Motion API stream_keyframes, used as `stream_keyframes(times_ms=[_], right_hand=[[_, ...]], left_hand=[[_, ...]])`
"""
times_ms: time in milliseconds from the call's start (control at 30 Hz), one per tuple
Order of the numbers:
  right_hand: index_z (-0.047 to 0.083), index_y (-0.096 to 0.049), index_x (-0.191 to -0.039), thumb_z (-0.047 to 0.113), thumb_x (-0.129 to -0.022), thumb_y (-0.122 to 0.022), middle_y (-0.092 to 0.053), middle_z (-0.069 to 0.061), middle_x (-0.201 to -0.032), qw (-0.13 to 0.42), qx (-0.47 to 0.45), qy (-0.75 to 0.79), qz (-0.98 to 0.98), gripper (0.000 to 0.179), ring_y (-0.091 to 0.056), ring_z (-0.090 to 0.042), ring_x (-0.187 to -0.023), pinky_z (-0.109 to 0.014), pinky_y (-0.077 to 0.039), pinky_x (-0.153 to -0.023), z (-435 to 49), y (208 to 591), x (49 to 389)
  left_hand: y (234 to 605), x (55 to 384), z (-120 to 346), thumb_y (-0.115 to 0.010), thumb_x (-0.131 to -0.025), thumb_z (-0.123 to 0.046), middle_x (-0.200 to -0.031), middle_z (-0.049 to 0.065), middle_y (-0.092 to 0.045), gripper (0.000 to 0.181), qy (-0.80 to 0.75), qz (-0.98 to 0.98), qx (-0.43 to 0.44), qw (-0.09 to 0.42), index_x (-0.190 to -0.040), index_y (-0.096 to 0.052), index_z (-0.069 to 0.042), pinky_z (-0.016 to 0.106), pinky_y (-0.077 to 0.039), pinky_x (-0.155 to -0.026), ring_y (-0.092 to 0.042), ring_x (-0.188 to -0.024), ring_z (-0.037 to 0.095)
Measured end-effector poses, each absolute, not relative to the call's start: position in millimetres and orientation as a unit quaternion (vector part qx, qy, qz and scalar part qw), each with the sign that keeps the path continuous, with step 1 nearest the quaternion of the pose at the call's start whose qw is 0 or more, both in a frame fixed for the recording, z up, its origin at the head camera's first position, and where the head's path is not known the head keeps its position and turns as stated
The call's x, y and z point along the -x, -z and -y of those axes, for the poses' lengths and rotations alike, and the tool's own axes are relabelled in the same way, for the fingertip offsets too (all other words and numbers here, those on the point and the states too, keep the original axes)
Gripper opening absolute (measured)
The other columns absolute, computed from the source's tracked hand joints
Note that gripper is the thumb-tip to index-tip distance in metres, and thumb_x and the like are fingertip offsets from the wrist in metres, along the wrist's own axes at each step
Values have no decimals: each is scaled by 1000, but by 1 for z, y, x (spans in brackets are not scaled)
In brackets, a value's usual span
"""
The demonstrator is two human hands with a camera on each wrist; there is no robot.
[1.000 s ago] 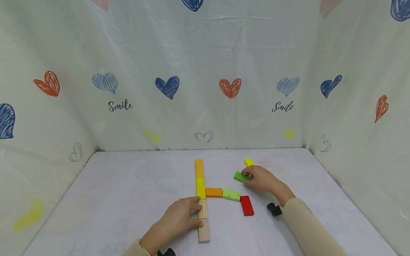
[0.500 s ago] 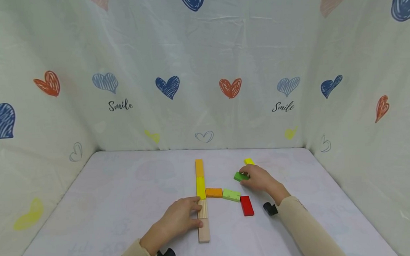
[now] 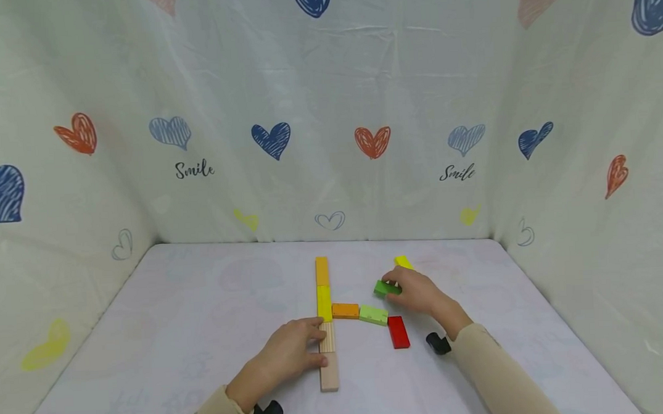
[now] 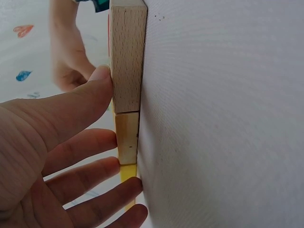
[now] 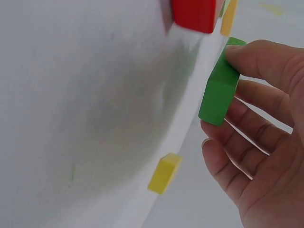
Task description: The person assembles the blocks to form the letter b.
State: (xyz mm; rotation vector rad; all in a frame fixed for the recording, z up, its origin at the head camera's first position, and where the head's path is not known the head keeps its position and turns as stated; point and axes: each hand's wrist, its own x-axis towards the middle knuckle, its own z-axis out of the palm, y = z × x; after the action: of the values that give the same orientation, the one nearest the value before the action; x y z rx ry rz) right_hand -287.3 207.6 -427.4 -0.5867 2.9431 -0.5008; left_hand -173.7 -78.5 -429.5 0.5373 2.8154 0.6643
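My right hand [image 3: 418,293] is closed in a pinch on a dark green block [image 3: 386,288], the thumb on one face and the fingers curled behind it. Taking 12 o'clock as straight away from me, the dark green block lies at 2 o'clock from the middle of the long row; whether it touches the table [image 3: 203,311], I can't tell. A small yellow block [image 3: 403,261] sits at 1 o'clock from it, partly behind my right hand.

My left hand [image 3: 285,354] is open and grips nothing, its fingers spread and reaching toward 3 o'clock. The thumb touches the plain wooden block [image 3: 329,377] at the 6 o'clock end of the row, and fingertips rest along the striped wooden block [image 3: 330,340] next to it. Beyond that, toward 12 o'clock, come a bright yellow block [image 3: 324,303] and then an amber block [image 3: 322,271], end to end.

From the bright yellow block an orange block [image 3: 345,311] branches off toward 3 o'clock. A light green block [image 3: 373,315] follows it, angled slightly toward 4 o'clock, and lies at 7 o'clock from the dark green block. Just beside its far end a red block [image 3: 399,332] points almost to 6 o'clock. Hearts and "Smile" lettering cover the curtain [image 3: 326,77] at 12 o'clock.
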Motion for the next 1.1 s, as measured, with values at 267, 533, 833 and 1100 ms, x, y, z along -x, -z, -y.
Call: stream_keyframes(times_ms=[267,533,833,1100], right_hand=[[15,-66,-119,24,-83,-74,-59,8,-102,48,241,145,-958,37,-52,-9,-87,-27,-51,-78,-196,420,263],[16,-67,-117,26,-85,-71,-58,9,-101,19,319,123,-939,33,-51,-7,-86,-25,-51,-77,-185,420,237],[16,-67,-116,26,-86,-70,-56,12,-97,57,370,142,-916,31,-50,-4,-81,-19,-48,-73,-168,417,212],[18,-67,-114,26,-85,-71,-59,12,-100,51,419,122,-898,30,-50,0,-84,-17,-47,-76,-161,422,194]], left_hand=[[430,174,79,-81,-72,-38,-137,6,-54,53,-223,-952,-182,101,-117,-69,-12,51,-41,-102,-49,-126,32],[429,173,78,-80,-73,-38,-137,5,-54,52,-223,-952,-180,104,-117,-69,-12,50,-41,-103,-49,-126,31],[429,173,79,-80,-73,-38,-136,6,-55,52,-216,-952,-193,93,-117,-70,-12,50,-42,-101,-50,-124,31],[430,175,80,-80,-73,-38,-136,7,-55,52,-217,-951,-199,96,-117,-70,-12,49,-44,-100,-51,-124,31]])
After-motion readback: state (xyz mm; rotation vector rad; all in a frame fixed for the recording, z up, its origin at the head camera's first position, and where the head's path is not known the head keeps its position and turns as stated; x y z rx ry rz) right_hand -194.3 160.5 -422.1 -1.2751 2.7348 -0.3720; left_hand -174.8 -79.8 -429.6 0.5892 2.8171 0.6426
